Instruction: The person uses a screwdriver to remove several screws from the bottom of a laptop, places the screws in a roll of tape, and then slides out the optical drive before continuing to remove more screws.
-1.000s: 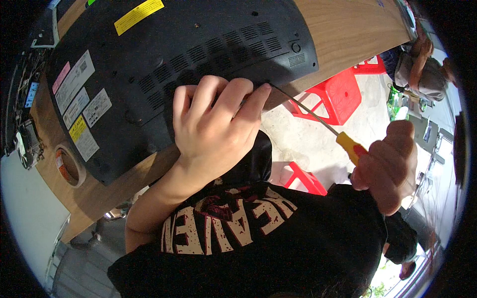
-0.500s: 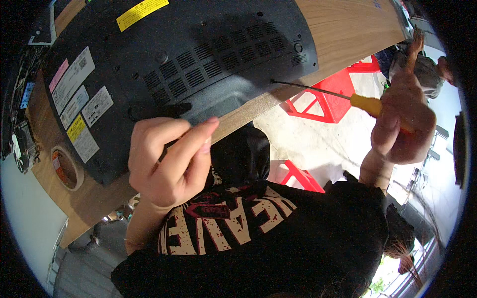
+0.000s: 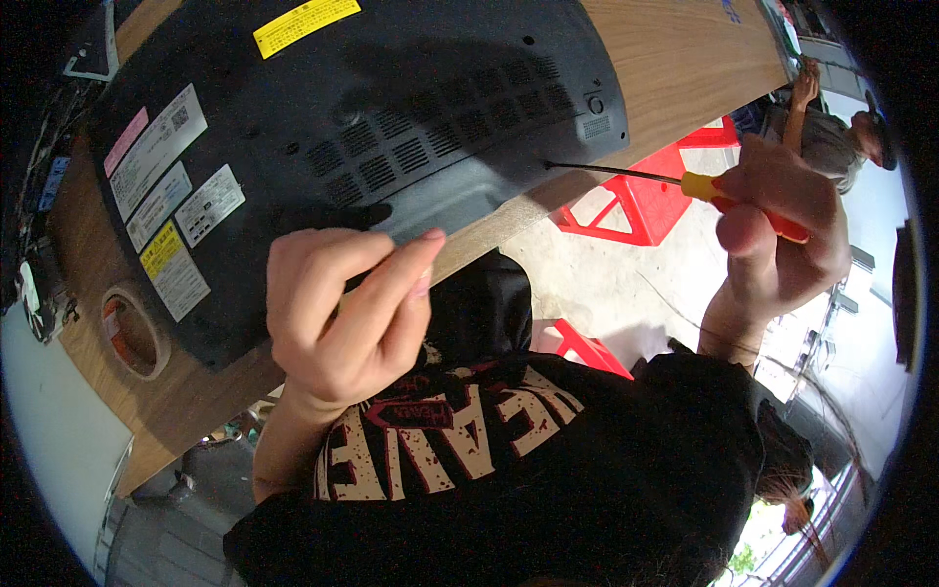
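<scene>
A black laptop lies bottom side up on the wooden table, showing vent grilles and several labels. My right hand is closed around a screwdriver with a yellow and red handle. Its thin dark shaft points left, and the tip meets the laptop's underside near the front edge, right of the vents. Close to the laptop's front edge, my left hand is held in a pinch, thumb against index finger. Whatever those fingertips may hold is hidden or too small to name.
A roll of tape rests on the table left of the laptop. Red plastic stools stand on the pale floor beyond the table edge. Another person is at the far right. Dark cables and parts lie at the far left.
The laptop and my left hand appear slightly farther right. My right hand has turned on the screwdriver's handle, its thumb now showing, while the tip stays on the laptop.
</scene>
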The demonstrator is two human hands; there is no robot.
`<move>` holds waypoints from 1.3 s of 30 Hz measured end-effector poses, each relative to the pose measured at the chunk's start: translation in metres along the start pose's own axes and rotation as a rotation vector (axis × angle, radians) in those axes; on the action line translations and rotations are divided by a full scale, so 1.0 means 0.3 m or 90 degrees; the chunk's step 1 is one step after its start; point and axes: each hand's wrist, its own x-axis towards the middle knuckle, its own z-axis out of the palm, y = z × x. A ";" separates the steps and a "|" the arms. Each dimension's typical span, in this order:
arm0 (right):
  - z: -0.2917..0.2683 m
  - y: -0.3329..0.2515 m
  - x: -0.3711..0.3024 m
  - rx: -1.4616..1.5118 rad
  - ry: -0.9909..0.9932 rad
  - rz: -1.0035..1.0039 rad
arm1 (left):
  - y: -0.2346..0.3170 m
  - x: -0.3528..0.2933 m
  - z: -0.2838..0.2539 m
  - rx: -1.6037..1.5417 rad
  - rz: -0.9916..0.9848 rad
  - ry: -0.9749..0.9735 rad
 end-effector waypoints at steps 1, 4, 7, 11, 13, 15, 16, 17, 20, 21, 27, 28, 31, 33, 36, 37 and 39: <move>-0.009 -0.002 -0.009 0.010 -0.004 0.029 | 0.014 0.016 0.009 0.003 0.002 0.002; -0.029 0.016 -0.030 0.142 0.006 0.126 | 0.030 0.051 0.038 -0.088 -0.016 -0.019; -0.060 0.009 -0.019 0.332 -0.011 0.292 | 0.039 0.085 0.039 -0.115 -0.068 -0.034; -0.099 0.046 0.018 0.192 -0.143 0.177 | 0.013 0.117 0.035 -0.120 -0.121 -0.046; -0.103 0.073 0.041 0.109 -0.164 0.098 | 0.016 0.137 0.068 -0.125 -0.132 -0.058; -0.086 0.063 0.065 -0.061 -0.138 0.024 | 0.026 0.173 0.127 -0.241 -0.148 -0.077; -0.067 0.049 0.084 -0.063 -0.127 0.010 | 0.027 0.186 0.157 -0.283 -0.114 -0.080; -0.050 0.036 0.082 -0.068 -0.115 -0.002 | 0.037 0.199 0.191 -0.292 -0.110 -0.072; -0.016 0.033 0.101 -0.098 -0.147 -0.028 | 0.045 0.242 0.217 -0.241 -0.024 -0.072; -0.002 0.046 0.107 -0.098 -0.131 -0.027 | 0.047 0.247 0.219 -0.213 -0.044 -0.086; -0.047 0.070 0.128 0.094 -0.045 -0.163 | 0.033 0.286 0.206 -0.195 -0.081 -0.173; -0.064 0.074 0.124 0.095 -0.062 -0.168 | 0.038 0.293 0.201 -0.192 -0.098 -0.227; -0.091 0.036 0.122 0.045 -0.077 -0.120 | 0.040 0.296 0.213 -0.220 -0.085 -0.264; -0.097 0.022 0.111 0.007 -0.068 -0.091 | 0.043 0.286 0.224 -0.253 -0.054 -0.249; -0.085 0.021 0.088 -0.134 -0.052 -0.160 | 0.055 0.277 0.234 -0.333 -0.024 -0.192; -0.077 0.022 0.079 -0.161 -0.025 -0.165 | 0.058 0.276 0.237 -0.342 -0.054 -0.175; -0.067 -0.002 0.064 -0.211 0.034 -0.164 | 0.050 0.269 0.242 -0.351 -0.085 -0.163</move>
